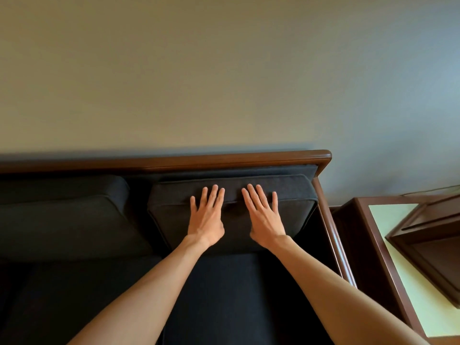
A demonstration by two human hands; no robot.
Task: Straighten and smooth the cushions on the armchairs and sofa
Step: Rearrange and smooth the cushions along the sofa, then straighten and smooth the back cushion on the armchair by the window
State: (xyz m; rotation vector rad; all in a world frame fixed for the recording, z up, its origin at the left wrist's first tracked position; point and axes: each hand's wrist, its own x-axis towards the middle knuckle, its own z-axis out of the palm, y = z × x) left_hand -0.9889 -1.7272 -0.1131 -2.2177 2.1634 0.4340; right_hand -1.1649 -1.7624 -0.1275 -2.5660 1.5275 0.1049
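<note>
A dark sofa with a brown wooden frame (224, 159) stands against the wall. Its right back cushion (293, 202), dark grey with piped edges, leans against the backrest. My left hand (206, 216) and my right hand (265, 217) lie flat on the cushion's front face, side by side, fingers spread and reaching over its top edge. Neither hand grips anything. A second back cushion (69, 220) leans at the left, with a gap between the two. The dark seat cushion (224, 295) lies below my forearms.
The sofa's wooden right armrest (333, 235) runs down beside the cushion. Right of it stands a brown side table with a pale top (388, 220), carrying a dark wooden tray or box (428, 240). A plain wall rises behind the sofa.
</note>
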